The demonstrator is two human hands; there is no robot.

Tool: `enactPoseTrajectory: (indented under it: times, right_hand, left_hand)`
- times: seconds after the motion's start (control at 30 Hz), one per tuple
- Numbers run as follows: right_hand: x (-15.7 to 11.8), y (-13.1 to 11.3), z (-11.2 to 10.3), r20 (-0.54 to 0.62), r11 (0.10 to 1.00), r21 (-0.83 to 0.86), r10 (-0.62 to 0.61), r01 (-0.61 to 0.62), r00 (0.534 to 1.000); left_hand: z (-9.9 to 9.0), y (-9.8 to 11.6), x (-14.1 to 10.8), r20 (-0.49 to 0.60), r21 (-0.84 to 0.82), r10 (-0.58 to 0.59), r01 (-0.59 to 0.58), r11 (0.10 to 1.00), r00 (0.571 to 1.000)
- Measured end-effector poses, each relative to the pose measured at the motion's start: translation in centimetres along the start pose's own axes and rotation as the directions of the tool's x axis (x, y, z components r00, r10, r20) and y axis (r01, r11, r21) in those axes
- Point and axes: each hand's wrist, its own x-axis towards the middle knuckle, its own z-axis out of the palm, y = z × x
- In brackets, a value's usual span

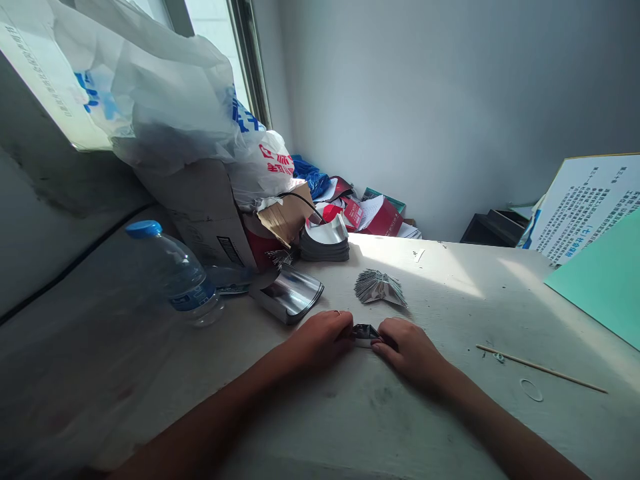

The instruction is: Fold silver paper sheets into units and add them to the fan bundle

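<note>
Your left hand [320, 340] and your right hand [407, 353] meet at the centre of the work surface, with one small folded foil-paper piece [365, 335] between them. Both hands are curled inward and pinch this piece from opposite sides. Its ends are covered by your fingers, and you cannot tell whether its underside touches the table [450, 427].

The exposed part of the piece is dark and silver, with tight folds. Directly ahead of your hands, and just apart from them, lies one fan-shaped assembly [380, 288] of many narrow folded silver strips, joined in a spread V.

Count two curved stacks of folded packets to the left of the assembly. The nearer stack [287, 292] has a mirror-silver face, and the farther stack [325, 248] is dark with a white-and-silver top. One plastic water bottle [173, 270] with a blue cap lies on its side beyond your left hand, beside one cardboard box [200, 213].

To the right of your right hand, note one wooden skewer [543, 369] and one rubber band [531, 390]. One green card [600, 280] lies at the table's right edge.
</note>
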Motion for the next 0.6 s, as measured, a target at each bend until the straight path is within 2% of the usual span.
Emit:
enactPoseTrajectory:
  times: [0.6]
  right_hand:
    - [-0.05, -0.08, -0.12, -0.002, 1.0, 0.002, -0.007, 0.007, 1.0]
  left_hand:
    - [-0.1, 0.21, -0.11, -0.002, 0.006, 0.007, -0.007, 1.0, 1.0]
